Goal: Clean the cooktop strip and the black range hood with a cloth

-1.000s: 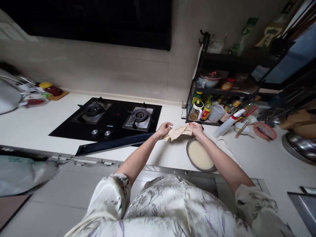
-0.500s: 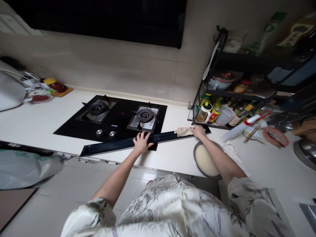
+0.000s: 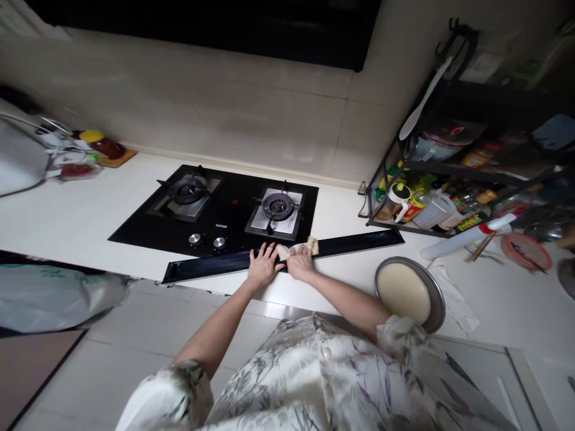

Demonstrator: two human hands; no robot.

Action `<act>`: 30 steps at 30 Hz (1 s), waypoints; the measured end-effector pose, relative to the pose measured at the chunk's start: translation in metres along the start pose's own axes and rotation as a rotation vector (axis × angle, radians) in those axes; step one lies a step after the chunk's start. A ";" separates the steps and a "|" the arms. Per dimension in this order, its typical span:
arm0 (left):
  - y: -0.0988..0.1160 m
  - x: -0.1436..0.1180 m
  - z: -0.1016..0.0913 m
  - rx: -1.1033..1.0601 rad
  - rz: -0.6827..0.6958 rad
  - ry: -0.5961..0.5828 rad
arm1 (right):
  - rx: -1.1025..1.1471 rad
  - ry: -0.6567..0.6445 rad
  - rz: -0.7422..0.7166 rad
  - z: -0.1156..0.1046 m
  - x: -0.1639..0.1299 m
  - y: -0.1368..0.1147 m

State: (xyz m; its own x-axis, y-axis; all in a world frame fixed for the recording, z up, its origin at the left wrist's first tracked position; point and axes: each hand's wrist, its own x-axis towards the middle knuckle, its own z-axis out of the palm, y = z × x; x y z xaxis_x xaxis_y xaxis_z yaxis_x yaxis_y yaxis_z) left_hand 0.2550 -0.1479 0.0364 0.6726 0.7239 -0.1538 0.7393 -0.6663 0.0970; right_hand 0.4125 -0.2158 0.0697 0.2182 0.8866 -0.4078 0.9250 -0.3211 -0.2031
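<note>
A long black glass strip (image 3: pixel 350 244) lies across the white counter in front of the black gas hob (image 3: pixel 220 209). My left hand (image 3: pixel 262 266) rests flat on the strip near its middle, fingers spread. Right beside it, my right hand (image 3: pixel 300 262) presses a beige cloth (image 3: pixel 311 245) onto the strip. The two hands almost touch.
A round metal pan (image 3: pixel 438 299) of pale batter sits at the counter's front edge on the right. A black rack (image 3: pixel 381 203) of bottles and jars stands behind it, with a white bottle (image 3: pixel 467 237) and a red strainer (image 3: pixel 526 251) nearby. Jars stand at the far left.
My right hand has slid the cloth leftward along the strip, from its right end to the middle beside my left hand. A second ago both hands held the cloth up.
</note>
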 end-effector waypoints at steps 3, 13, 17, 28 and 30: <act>-0.003 0.000 0.000 -0.006 0.016 -0.004 | 0.027 0.060 -0.143 0.008 0.001 -0.014; -0.008 -0.002 -0.001 0.004 0.027 -0.001 | -0.067 0.124 0.329 -0.036 -0.024 0.127; -0.009 -0.003 -0.003 0.013 0.042 0.005 | -0.136 0.160 0.585 -0.068 -0.046 0.199; -0.014 -0.004 0.005 0.121 0.054 0.073 | -0.085 0.086 0.743 -0.050 -0.001 0.246; -0.014 -0.004 0.003 0.138 0.047 0.073 | -0.076 0.081 0.768 -0.049 0.004 0.259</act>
State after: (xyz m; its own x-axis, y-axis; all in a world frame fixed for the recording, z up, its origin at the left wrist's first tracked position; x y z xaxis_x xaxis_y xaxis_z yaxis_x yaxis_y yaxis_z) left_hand 0.2417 -0.1416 0.0321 0.7107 0.6990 -0.0799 0.6989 -0.7144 -0.0340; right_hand 0.6679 -0.2795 0.0589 0.8261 0.4472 -0.3429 0.5236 -0.8341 0.1734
